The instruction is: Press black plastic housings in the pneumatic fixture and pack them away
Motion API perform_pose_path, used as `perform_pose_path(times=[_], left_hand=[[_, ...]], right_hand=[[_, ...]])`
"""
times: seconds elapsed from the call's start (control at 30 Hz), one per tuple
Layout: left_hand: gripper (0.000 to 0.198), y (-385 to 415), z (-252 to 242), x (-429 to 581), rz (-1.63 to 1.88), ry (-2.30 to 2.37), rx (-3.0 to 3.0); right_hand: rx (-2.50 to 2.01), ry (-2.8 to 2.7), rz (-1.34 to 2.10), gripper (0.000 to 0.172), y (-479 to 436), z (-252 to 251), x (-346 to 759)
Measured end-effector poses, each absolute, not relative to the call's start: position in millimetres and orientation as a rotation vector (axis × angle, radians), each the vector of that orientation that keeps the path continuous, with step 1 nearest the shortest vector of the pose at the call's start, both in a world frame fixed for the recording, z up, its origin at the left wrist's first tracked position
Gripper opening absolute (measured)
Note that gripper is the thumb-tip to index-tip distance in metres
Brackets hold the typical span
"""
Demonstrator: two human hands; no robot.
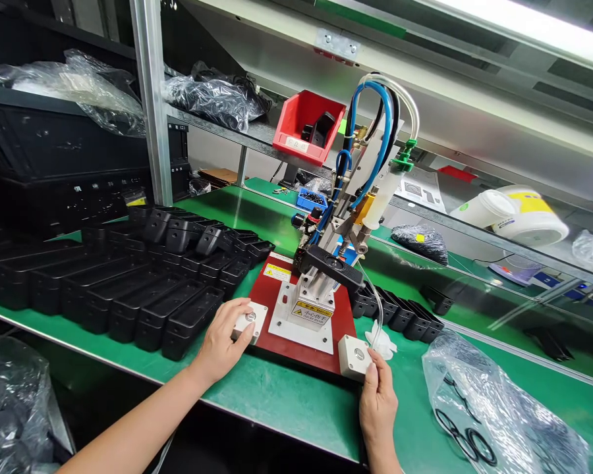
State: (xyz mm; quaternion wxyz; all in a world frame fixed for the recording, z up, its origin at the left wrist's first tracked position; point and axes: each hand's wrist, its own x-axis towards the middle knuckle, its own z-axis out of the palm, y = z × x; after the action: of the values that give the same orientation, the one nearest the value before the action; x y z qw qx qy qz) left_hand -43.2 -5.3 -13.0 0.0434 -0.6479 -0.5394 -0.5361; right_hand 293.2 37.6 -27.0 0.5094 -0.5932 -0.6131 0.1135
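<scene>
My left hand (227, 341) grips the left white button box (258, 320), fingers over its far side and the thumb beside the round metal button. At the right white button box (352, 361), my right hand (378, 403) is closed about the outer edge, thumb and fingers near its button. Both boxes sit at the front corners of a red base plate (267, 288). On that plate stands a metal press machine (313, 296). A long black plastic housing (332, 266) lies across its fixture, under a white syringe barrel (377, 205).
Rows of black housings (151, 303) cover the bench's left side; more black housings (400, 315) stand behind the right box. A clear plastic bag (504, 401) with black rings lies at right. A red bin (310, 125) and white tubs (528, 214) occupy the shelf above.
</scene>
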Motion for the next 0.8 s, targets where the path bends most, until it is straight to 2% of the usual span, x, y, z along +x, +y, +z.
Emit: perform_pose_path(times=[0.8], left_hand=[[0.021,-6.7,-12.9,-43.2,-1.634,-1.66,-1.974]], right_hand=[[-1.39,-1.481,0.26,0.053,37.8,-30.1,294.6]])
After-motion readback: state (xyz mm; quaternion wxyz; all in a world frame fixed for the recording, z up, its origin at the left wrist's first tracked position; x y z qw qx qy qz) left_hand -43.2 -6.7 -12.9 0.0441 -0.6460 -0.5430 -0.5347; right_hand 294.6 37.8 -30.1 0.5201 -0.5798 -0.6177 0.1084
